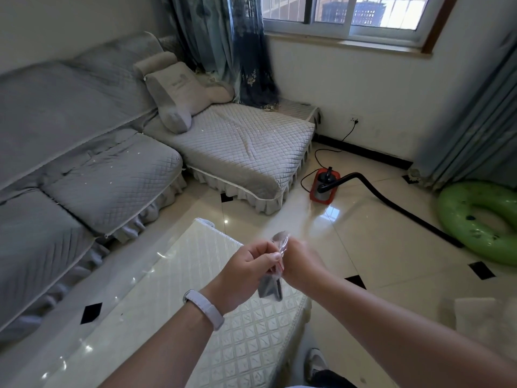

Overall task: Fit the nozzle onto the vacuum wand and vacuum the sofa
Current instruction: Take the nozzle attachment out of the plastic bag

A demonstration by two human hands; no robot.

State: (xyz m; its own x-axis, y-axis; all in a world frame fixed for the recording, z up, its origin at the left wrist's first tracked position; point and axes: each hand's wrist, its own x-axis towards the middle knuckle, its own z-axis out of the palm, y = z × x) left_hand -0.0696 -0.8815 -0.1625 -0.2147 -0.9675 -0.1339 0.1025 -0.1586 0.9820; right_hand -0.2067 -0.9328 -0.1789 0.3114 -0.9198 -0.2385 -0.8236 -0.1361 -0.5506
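Note:
My left hand [246,271] and my right hand [300,264] meet in front of me over the table corner, both pinching a clear plastic bag [281,243]. A dark nozzle [270,288] hangs inside the bag below my fingers. The red canister vacuum [323,186] stands on the floor beyond, its black hose [391,204] running right along the tiles. The grey quilted sofa [112,177] fills the left side, with small white specks scattered on its cushions.
A glass-topped table with a cream patterned cover [173,289] lies under my arms. A power cord [340,141] runs from the vacuum to a wall socket. A green inflatable ring [475,217] lies at right. A grey pillow [179,93] leans on the chaise.

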